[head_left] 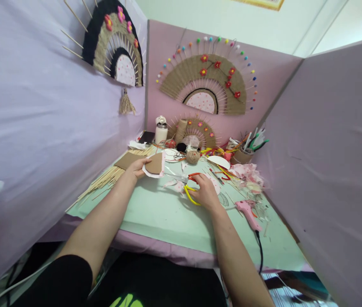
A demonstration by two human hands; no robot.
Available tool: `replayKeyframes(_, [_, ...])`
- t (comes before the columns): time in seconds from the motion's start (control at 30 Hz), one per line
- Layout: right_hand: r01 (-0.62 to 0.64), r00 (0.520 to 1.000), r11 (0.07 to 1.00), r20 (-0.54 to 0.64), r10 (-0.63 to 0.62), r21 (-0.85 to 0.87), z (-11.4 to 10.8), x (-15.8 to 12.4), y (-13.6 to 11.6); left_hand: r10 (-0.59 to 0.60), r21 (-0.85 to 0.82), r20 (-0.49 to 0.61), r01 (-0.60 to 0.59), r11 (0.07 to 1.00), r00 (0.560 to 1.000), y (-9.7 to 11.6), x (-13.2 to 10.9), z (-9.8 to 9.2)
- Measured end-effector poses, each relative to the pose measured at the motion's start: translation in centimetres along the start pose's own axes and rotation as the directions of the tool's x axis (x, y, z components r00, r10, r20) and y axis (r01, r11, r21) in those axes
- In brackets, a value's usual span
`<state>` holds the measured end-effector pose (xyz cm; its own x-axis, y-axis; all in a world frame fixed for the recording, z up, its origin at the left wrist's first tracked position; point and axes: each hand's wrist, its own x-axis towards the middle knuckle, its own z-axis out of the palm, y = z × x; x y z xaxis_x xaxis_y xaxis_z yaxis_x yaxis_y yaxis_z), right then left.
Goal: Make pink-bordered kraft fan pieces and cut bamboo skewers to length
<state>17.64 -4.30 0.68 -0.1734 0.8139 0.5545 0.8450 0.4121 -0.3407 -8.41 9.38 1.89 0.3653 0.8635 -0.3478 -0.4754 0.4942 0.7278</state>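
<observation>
My left hand (138, 167) grips a half-round piece of brown cardboard (155, 163) whose edge is bordered by white-and-pink fabric or paper. In my right hand (205, 191) is a pair of scissors (185, 180) with one red and one yellow handle. Its blades point left and are parted, reaching the right edge of the piece. Whether they are cutting into it, I cannot tell. Below the blades lies a pink-spotted scrap (177, 186) on the table. Another spotted piece (212, 182) shows partly behind my right hand.
Thin bamboo sticks (102, 182) and a cardboard sheet (128, 160) lie at left. A pink glue gun (247, 214) with a black cord rests at right. A twine ball (193, 157), white bottle (160, 131) and tool holder (242, 156) stand behind. Decorated fans (181, 76) hang on the partitions.
</observation>
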Motion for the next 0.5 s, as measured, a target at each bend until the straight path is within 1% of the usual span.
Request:
replayKeyframes(0.13, [0.026, 1.0, 0.998, -0.008, -0.027, -0.055, 0.1, 0.0, 0.1, -0.011, -0.036, 0.017, 0.011, 0.999, 1.0, 0.2, 0.5, -0.5])
replayKeyframes(0.23, [0.032, 0.999, 0.997, -0.006, -0.033, -0.076, 0.0, -0.1, 0.2, -0.01, -0.056, 0.006, 0.011, 0.998, 1.0, 0.3, 0.8, -0.8])
replayKeyframes(0.5, [0.045, 0.999, 0.993, 0.023, -0.042, -0.109, 0.0, -0.1, -0.1, -0.029, -0.056, 0.019, 0.03, 0.998, 0.999, 0.3, 1.1, -1.2])
